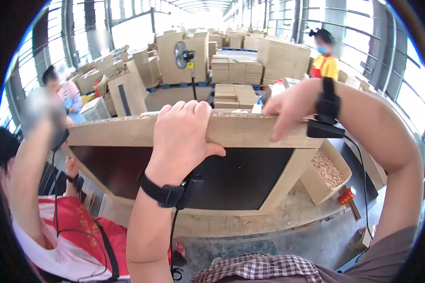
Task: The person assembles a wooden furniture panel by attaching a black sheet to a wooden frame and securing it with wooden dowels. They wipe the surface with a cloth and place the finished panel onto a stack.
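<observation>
A large wood-coloured frame (250,132) with a dark inset panel (241,174) stands tilted up on its edge on the workbench. My left hand (182,132) is closed over the middle of its top edge, fingers over the far side and thumb on the near face. Further right, my right hand (293,108) straddles the same edge, thumb down on the near face; it is slightly blurred and its fingertips are partly hidden. Dark straps with small devices circle both wrists. At the frame's left end, a co-worker's hand (71,167) is close to the side rail.
On the workbench (212,225), right of the frame, sits an open carton (325,174) of small wooden dowels beside a red can (347,195). A white bottle (257,106) with a blue tip stands behind the frame. Beyond are a fan (184,55), stacked boards (236,70) and other people.
</observation>
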Available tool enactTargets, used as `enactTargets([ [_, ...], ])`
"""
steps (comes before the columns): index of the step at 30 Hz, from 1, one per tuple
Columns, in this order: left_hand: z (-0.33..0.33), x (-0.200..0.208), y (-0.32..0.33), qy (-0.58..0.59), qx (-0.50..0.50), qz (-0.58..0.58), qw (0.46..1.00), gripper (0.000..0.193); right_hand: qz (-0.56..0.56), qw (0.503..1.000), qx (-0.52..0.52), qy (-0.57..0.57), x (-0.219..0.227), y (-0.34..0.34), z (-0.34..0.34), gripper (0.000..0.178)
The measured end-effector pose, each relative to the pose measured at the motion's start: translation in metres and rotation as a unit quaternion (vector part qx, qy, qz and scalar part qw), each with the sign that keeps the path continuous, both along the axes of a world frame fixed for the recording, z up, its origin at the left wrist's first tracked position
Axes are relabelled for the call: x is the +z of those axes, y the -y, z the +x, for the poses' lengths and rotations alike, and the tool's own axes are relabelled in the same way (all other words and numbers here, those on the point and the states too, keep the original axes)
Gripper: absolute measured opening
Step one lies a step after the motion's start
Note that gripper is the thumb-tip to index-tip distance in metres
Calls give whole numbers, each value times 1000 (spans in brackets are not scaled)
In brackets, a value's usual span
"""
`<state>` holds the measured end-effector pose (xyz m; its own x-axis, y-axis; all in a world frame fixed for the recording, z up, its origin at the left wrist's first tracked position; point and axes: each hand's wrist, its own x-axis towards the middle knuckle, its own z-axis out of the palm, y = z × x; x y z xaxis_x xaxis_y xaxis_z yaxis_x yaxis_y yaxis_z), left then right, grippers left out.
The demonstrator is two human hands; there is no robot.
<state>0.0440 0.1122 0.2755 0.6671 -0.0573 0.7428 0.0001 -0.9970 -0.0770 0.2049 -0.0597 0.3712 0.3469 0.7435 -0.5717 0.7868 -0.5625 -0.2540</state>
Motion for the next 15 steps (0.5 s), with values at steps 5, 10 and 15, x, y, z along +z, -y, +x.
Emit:
enactTargets([
  [5,-4,-3,-3,6,3,-5,1000,60,-83,994,-60,-44,-3,-30,-16,49],
  [10,-4,-2,2,-5,25,-18,1000,63,-60,994,-2,89,-6,-24,-25,51],
  [15,-11,2,10,-29,43,-40,998,66,-48,982,59,174,-7,-17,-39,53],
])
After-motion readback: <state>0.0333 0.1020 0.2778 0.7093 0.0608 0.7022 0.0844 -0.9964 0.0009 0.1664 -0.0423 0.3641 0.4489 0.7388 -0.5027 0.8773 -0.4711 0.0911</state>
